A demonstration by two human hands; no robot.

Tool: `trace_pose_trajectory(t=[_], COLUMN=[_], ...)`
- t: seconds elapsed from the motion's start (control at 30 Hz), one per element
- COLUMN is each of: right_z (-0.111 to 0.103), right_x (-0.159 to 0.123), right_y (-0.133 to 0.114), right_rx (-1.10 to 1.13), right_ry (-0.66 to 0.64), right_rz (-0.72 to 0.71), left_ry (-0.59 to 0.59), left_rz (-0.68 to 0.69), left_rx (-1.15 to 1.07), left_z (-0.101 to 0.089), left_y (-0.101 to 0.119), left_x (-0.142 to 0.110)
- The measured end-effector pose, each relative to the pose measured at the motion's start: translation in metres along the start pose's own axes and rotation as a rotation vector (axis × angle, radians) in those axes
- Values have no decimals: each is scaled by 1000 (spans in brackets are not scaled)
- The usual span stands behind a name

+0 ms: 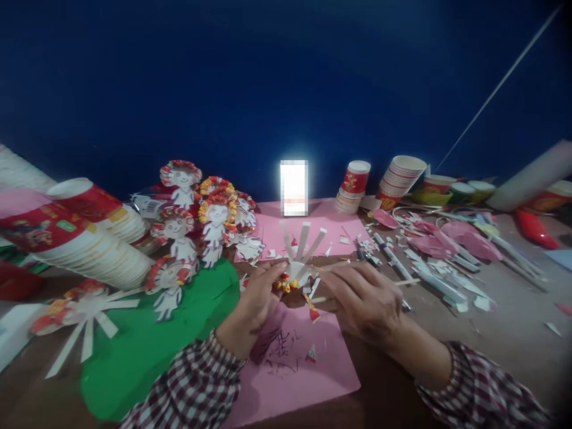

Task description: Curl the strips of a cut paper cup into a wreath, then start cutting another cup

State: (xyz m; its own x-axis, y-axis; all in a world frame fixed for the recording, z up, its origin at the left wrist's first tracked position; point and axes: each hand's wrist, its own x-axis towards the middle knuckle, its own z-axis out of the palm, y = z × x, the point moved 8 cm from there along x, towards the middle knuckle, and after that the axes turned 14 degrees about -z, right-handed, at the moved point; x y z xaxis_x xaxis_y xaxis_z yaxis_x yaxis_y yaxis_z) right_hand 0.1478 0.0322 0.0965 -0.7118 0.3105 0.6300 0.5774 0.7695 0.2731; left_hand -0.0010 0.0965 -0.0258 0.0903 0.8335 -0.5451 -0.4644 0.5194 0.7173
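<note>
My left hand point(262, 292) is closed on a cut paper cup point(298, 273). The cup's wall is split into strips; several pale ones fan upward, and red-and-yellow curled ones gather by my thumb. My right hand point(369, 296) is just to the right, its fingers bent together around a thin pale stick point(409, 282), which shows beyond the knuckles. Its fingertips are near the cup's right side; whether they touch it I cannot tell. A red-and-yellow paper scrap point(314, 313) is between and below the hands, over a pink sheet point(308, 387) with dark marks.
Stacked paper cups point(98, 244) lean at the left, with another stack point(402, 179) at the back right. Several paper dolls with curled red-and-yellow rims point(217, 223) stand near a green sheet point(179, 351). Pens point(393, 257), white scraps and pink pieces point(473, 239) litter the right. A bright pixelated rectangle point(294, 187) is at the back.
</note>
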Motion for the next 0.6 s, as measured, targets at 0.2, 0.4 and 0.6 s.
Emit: trace_pose_trajectory(t=[0.2,0.4,0.6], right_z=[-4,-4,11], right_x=[-7,-11,-25], right_y=[25,44,61], right_rx=[-52,-80,106], right_ry=[-15,-8,-53], right_rz=[71,207,417], left_ry=[32,15,24], left_rz=[17,-3,2], left_rx=[-143,-148,-57], left_z=[-6,-4,0], left_y=[2,3,3], left_x=[5,4,-2])
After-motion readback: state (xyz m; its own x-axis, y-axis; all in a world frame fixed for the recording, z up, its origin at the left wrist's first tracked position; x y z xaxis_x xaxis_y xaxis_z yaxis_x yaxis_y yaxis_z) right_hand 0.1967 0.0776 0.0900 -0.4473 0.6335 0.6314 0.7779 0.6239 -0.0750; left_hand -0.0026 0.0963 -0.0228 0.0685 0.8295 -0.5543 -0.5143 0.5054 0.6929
